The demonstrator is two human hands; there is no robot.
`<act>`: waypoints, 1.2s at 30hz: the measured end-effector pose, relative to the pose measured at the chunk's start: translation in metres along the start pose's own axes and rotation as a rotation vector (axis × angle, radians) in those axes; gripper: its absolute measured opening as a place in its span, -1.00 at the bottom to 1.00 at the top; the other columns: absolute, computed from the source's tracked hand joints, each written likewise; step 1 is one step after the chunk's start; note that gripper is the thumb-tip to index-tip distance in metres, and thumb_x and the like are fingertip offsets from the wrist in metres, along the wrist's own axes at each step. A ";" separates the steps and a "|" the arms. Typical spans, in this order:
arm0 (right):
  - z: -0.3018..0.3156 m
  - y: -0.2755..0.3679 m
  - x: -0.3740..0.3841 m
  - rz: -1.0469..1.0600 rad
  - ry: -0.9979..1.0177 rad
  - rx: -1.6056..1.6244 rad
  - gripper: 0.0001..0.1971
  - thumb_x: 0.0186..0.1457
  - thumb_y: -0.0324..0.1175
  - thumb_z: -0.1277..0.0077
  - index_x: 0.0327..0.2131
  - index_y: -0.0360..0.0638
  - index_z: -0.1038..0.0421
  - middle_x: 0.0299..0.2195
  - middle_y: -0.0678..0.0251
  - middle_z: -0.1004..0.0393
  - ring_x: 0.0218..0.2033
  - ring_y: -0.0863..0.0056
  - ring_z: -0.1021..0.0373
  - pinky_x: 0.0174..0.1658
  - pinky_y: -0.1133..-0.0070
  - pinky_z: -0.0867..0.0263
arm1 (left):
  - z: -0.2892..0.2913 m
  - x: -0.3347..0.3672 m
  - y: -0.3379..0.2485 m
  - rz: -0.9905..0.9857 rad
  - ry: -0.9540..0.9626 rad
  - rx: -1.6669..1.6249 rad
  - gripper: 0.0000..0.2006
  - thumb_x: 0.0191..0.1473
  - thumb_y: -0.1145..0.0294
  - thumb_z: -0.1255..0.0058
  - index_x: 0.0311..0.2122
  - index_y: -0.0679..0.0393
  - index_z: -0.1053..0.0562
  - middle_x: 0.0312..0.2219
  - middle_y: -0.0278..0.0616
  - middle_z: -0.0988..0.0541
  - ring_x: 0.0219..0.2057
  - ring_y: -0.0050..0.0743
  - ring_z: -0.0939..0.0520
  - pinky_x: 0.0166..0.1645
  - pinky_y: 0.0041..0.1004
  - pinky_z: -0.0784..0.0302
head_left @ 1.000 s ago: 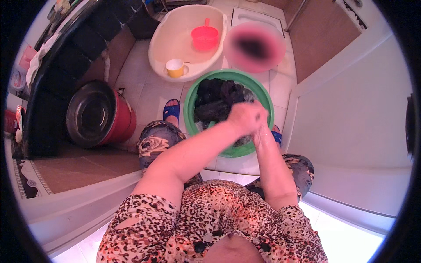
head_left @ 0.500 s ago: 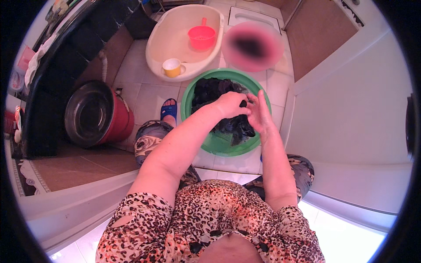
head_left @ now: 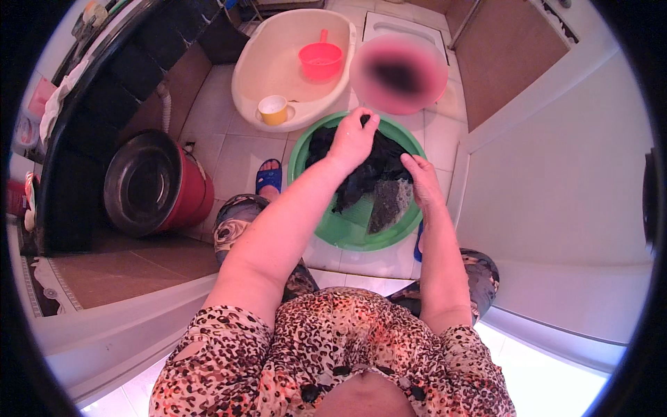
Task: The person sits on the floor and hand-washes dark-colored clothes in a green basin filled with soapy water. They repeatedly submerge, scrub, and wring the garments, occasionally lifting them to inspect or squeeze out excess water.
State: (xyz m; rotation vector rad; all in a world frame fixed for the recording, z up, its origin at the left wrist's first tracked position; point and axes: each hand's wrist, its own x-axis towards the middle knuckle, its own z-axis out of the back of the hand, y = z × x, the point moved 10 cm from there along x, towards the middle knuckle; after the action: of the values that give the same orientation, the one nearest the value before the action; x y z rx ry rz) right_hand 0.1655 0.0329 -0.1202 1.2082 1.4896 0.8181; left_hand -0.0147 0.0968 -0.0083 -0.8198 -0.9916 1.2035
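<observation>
Wet black clothes [head_left: 379,163] lie bunched in a round green basin [head_left: 368,241] on the floor in front of me. My left hand [head_left: 353,141] is raised over the far side of the basin, its fingers closed in a pinch on the dark cloth. Over the right rim, my right hand [head_left: 424,179] has thumb and fingers closed on the right end of the cloth, which stretches between both hands. Shallow water with greyish suds [head_left: 392,198] shows in the near right part of the basin.
Beyond the basin stands a cream baby bathtub [head_left: 243,87] holding a red dipper [head_left: 321,61] and a yellow cup [head_left: 273,111]. A blurred pink basin [head_left: 438,73] is at the far right. Left are a red bucket [head_left: 196,194] and a dark basin [head_left: 141,184]. A white panel [head_left: 556,187] bounds the right.
My hands have moved apart: the left went up and away to the far side, the right dropped slightly. The cloth has shifted away, uncovering sudsy water near the front.
</observation>
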 end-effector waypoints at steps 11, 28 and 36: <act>-0.032 -0.055 -0.018 -0.204 -0.128 0.625 -0.68 0.25 -0.03 0.17 -0.23 -0.06 -0.40 -0.27 0.28 -0.47 -0.22 0.41 -0.42 -0.18 0.44 -0.37 | -0.109 -0.086 -0.041 -0.466 0.462 0.577 -0.67 0.09 0.14 0.13 -0.49 0.16 -0.53 -0.54 0.03 -0.54 -0.43 0.01 -0.60 -0.26 -0.16 -0.54; -0.048 -0.022 -0.027 -0.299 -0.201 0.334 -0.59 0.23 0.00 0.16 -0.18 -0.17 -0.45 -0.20 0.27 -0.48 -0.21 0.39 -0.41 -0.11 0.44 -0.34 | -0.054 -0.036 0.014 0.086 0.322 0.413 -0.54 0.19 -0.06 0.22 -0.19 0.19 -0.45 -0.37 0.11 -0.59 -0.26 0.10 -0.60 -0.19 -0.07 -0.49; -0.015 0.000 -0.017 -0.202 -0.184 0.550 -0.52 0.21 0.17 0.27 -0.37 -0.08 -0.34 -0.48 0.35 -0.39 -0.39 0.37 -0.36 -0.23 0.46 -0.30 | -0.078 -0.053 -0.023 -0.289 0.575 0.412 -0.64 0.00 0.09 -0.03 -0.17 0.11 -0.53 -0.34 0.06 -0.56 -0.26 0.11 -0.57 -0.10 -0.11 -0.47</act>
State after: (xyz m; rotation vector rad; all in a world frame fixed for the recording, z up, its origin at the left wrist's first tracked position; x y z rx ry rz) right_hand 0.1508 0.0183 -0.1112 1.4516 1.7033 0.1511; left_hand 0.0622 0.0406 -0.0249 -0.6126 -0.3549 0.8106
